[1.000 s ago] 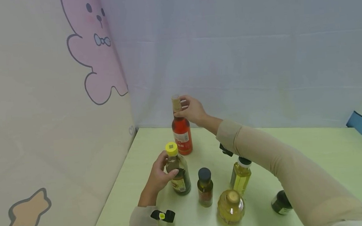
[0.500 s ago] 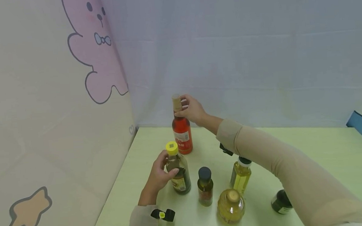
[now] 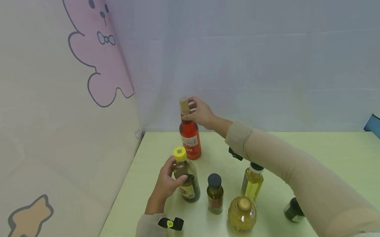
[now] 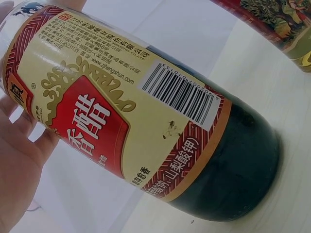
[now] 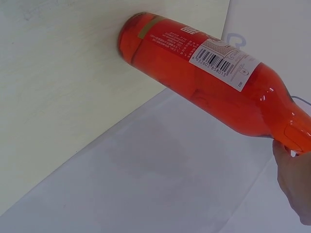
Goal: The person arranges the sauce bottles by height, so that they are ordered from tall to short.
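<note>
1. The yellow-capped bottle (image 3: 189, 180), dark-filled and upright on the bench (image 3: 342, 160), is gripped by the left hand (image 3: 167, 179), its fingers curled around the side. On its cream label, 香醋 is printed in white on a red panel; www.zjhengshun.com, 山梨酸钾 and a barcode can also be read.
2. The red bottle (image 3: 190, 136) is stood just beyond the yellow-capped bottle, its neck held between the fingers and thumb of the right hand (image 3: 201, 112). A white label with a barcode is borne, its digits apparently 6 932603 858013; the smaller lines cannot be made out.
3. Six bottles and jars are counted in the head view. Besides the two held, one small dark-capped bottle (image 3: 215, 195) is placed just right of the yellow-capped bottle; farther right are seen one square oil bottle (image 3: 253, 182), one round amber bottle (image 3: 242, 216) and one dark jar (image 3: 293, 210).
4. The red bottle's lower left is partly hidden by the yellow-capped bottle. The dark jar, well right of that bottle, is partly covered by the right sleeve (image 3: 297, 162).
5. A pink bear (image 3: 108, 65) is pictured on the wall left of the yellow-capped bottle.
</note>
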`<state>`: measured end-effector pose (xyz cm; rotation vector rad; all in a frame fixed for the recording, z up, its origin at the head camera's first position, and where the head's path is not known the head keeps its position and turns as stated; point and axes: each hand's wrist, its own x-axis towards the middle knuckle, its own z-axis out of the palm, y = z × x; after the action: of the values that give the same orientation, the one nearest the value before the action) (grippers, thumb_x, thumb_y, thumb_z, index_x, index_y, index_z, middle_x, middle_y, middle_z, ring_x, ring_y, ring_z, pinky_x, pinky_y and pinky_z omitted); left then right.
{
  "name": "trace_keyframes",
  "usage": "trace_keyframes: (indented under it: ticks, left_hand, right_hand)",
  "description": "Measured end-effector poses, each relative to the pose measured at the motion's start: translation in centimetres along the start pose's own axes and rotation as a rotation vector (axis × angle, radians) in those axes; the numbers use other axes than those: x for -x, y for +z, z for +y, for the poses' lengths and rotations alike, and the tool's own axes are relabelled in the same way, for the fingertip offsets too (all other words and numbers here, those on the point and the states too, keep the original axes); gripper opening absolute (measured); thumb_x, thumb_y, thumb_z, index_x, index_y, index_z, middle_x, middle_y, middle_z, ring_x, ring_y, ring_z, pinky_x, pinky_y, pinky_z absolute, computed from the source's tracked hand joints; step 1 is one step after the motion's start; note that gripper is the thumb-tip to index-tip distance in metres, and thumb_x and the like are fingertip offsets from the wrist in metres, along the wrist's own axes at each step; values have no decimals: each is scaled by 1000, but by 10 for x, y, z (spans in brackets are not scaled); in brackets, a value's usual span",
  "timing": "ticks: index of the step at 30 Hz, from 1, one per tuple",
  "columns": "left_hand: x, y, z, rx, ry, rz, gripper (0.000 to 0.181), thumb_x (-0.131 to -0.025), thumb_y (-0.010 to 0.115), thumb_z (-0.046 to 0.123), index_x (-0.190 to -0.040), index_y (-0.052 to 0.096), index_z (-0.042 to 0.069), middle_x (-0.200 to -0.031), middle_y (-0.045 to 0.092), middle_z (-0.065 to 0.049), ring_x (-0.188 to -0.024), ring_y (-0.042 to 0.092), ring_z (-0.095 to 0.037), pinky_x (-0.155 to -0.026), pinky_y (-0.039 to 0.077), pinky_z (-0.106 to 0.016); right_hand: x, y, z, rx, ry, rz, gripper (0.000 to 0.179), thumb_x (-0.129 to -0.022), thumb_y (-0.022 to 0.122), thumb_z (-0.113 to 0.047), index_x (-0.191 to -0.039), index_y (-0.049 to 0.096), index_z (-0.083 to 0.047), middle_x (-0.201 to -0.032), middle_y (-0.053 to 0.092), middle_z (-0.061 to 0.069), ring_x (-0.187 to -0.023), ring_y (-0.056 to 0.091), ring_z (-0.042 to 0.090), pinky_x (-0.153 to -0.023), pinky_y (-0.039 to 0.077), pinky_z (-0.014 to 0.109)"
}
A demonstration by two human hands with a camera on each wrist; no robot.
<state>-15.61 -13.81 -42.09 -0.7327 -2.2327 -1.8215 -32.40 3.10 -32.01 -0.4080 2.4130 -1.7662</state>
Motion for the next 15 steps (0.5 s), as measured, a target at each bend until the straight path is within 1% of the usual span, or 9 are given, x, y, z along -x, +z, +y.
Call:
trace_keyframes:
  ticks: [9, 15]
  left_hand:
    - [-1, 1, -1, 5, -5, 2, 52, -79, 64, -7, -126, 45, -13, -122, 52, -17, -114, 47, -23, -99, 34, -60]
    - [0, 2, 1, 6, -16, -2, 52, -79, 63, -11, -127, 45, -13, -122, 53, -16, -113, 47, -22, -99, 35, -58]
  right_hand:
    - [-2, 0, 2, 9, -1, 5, 56, -84, 75, -1, -132, 47, -8, -124, 56, 15, -113, 55, 31, -94, 47, 50]
    - [-1, -2, 2, -12, 14, 0, 56, -84, 75, -2, -132, 47, -9, -128, 56, 15, -115, 54, 30, -95, 47, 48]
